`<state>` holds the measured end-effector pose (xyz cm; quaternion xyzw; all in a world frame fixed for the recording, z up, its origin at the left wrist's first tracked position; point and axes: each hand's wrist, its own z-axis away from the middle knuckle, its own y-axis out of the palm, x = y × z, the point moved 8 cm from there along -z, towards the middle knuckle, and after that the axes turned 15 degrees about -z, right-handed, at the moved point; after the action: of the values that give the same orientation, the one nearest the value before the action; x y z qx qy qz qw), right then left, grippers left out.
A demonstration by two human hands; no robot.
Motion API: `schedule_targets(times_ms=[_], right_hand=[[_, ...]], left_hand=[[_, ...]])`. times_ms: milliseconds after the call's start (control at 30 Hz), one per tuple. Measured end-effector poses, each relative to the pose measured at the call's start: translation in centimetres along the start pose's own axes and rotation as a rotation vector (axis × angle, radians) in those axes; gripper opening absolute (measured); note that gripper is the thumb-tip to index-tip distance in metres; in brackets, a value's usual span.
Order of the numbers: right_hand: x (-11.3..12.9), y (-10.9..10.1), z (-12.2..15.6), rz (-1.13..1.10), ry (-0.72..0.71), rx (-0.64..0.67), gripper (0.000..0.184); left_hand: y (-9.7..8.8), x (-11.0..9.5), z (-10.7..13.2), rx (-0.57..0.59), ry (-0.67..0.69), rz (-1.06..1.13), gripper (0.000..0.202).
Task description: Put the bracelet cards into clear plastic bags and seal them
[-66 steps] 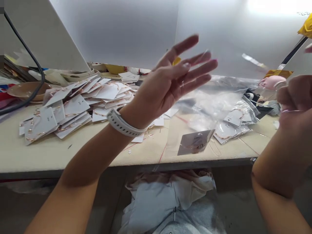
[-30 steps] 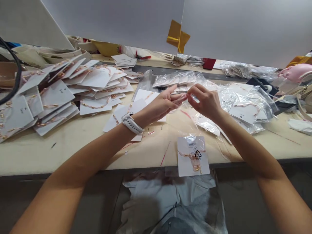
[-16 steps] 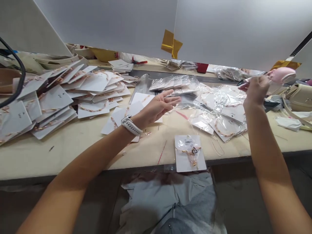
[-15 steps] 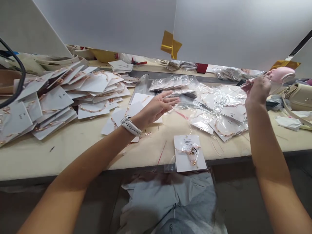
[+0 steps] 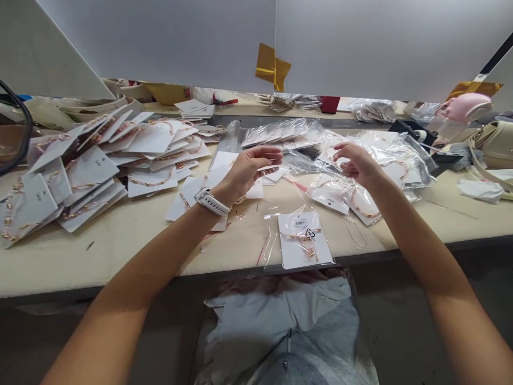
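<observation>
My left hand (image 5: 250, 168), with a white watch (image 5: 212, 202) at the wrist, is held over some loose white jewellery cards (image 5: 186, 198); its fingers are apart and hold nothing. My right hand (image 5: 356, 163) hovers above bagged cards (image 5: 379, 155), fingers slightly curled and apart, with nothing in them. Between my arms, at the table's front edge, lies a white card with a gold-coloured bracelet in a clear plastic bag (image 5: 305, 247). Neither hand touches that bag.
Heaped cards with beaded bracelets (image 5: 154, 141) cover the table's left side. Further bagged cards (image 5: 280, 131) lie at the back. A pink rounded object (image 5: 467, 108) and a cream bag (image 5: 499, 144) stand at right. Grey panels (image 5: 180, 43) rise behind the table.
My right hand has come left and inward from beside the pink object, where its fingers were closed. My left hand stays nearly in place. The bagged card appears slightly higher and further left in view.
</observation>
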<state>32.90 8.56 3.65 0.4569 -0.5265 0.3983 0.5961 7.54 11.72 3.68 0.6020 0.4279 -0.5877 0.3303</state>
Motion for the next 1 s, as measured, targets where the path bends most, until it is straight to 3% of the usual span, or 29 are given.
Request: schedule_targets(times_ms=[133, 300, 367, 433, 500, 600, 667, 733, 900, 1000], right_hand=[[-1.0, 4.0, 1.4, 0.253, 0.118, 0.253, 0.03], [-3.7, 5.9, 2.4, 0.373, 0.332, 0.575, 0.035], [-4.1, 6.0, 2.9, 0.384, 0.316, 0.634, 0.026], [-3.2, 6.0, 3.1, 0.322, 0.191, 0.633, 0.026], [-1.7, 6.0, 3.5, 0.242, 0.071, 0.621, 0.029], [0.6, 5.7, 4.2, 0.202, -0.037, 0.602, 0.031], [2.2, 5.6, 4.8, 0.199, -0.097, 0.585, 0.031], [3.5, 5.4, 5.6, 0.197, -0.14, 0.578, 0.032], [6.4, 4.9, 8.1, 0.162, -0.209, 0.583, 0.043], [6.8, 4.7, 8.1, 0.17, -0.225, 0.577, 0.045]], left_hand=[[0.1, -0.7, 0.2, 0.004, 0.105, 0.071, 0.02], [-0.4, -1.4, -0.1, -0.068, 0.177, 0.06, 0.027], [-1.0, -1.3, -0.3, -0.112, 0.16, 0.048, 0.029], [-1.5, -0.6, -0.5, -0.111, 0.104, 0.054, 0.027], [-1.6, 0.6, -0.5, -0.034, 0.013, 0.068, 0.021], [-0.3, 1.6, 0.1, 0.192, -0.085, 0.056, 0.022], [1.2, 1.1, 1.2, 0.345, -0.081, -0.026, 0.031], [2.4, 0.0, 2.4, 0.426, -0.069, -0.127, 0.038], [3.1, -3.5, 4.3, 0.39, 0.002, -0.17, 0.028], [2.9, -3.9, 3.8, 0.388, 0.01, -0.179, 0.024]])
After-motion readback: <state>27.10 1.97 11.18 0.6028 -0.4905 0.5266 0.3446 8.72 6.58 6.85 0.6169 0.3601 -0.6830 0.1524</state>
